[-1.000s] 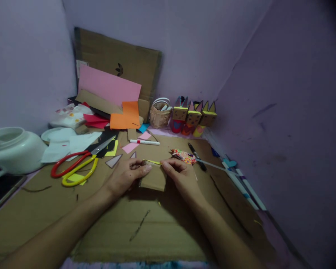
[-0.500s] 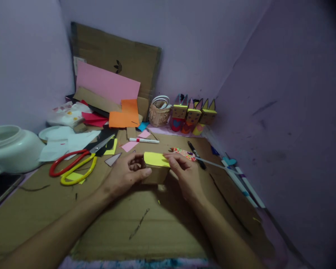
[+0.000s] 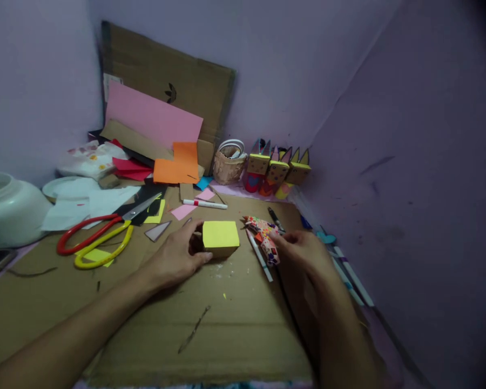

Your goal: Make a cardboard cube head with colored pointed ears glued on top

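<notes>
A small cardboard box with a yellow paper top (image 3: 221, 234) rests on the cardboard sheet in front of me. My left hand (image 3: 182, 251) is closed around its left side, thumb at the near edge. To the right, a flower-patterned hot glue gun (image 3: 263, 229) with an orange trigger points its nozzle away to the left. My right hand (image 3: 299, 248) has its thumb and fingers on the rear of the gun; part of the grip is hidden. Beside the gun lies a slim white marker (image 3: 260, 256).
Red-and-yellow-handled scissors (image 3: 101, 237) and paper scraps lie left, near a white ceramic pot (image 3: 12, 210). Box-headed paper figures (image 3: 277, 170) and a small basket (image 3: 229, 165) stand at the back. Markers (image 3: 352, 275) line the right wall. A dark cord runs toward me.
My right hand has left the yellow-topped box and moved right onto the glue gun, which has turned, showing its handle. My left hand still holds the box, its yellow top now fully visible.
</notes>
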{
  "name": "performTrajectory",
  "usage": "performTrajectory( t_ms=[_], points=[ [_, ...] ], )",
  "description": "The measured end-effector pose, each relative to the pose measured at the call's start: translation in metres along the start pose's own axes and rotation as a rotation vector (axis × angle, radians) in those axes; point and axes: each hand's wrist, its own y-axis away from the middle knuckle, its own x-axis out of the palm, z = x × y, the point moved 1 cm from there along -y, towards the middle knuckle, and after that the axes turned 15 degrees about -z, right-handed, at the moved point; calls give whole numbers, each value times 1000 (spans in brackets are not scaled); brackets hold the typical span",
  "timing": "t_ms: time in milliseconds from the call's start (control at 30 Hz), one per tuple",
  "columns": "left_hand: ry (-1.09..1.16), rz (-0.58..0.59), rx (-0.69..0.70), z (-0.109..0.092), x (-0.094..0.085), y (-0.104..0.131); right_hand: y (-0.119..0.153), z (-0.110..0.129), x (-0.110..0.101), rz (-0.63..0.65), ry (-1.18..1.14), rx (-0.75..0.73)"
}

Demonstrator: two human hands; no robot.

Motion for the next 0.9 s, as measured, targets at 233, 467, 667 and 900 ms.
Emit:
performTrajectory(
  t_ms=[233, 467, 667, 900],
  points=[
    [-147, -15, 66, -9, 0, 3, 2, 4, 18, 180, 175, -27],
    [-179, -12, 107, -8, -14, 1, -1, -1, 21, 170, 96, -1],
    [-247, -76, -25, -19, -51, -8, -3, -1, 25, 160, -77, 123],
    [-282, -470, -75, -10, -75, -16, 4, 8, 17, 119, -668, 341]
  ],
)
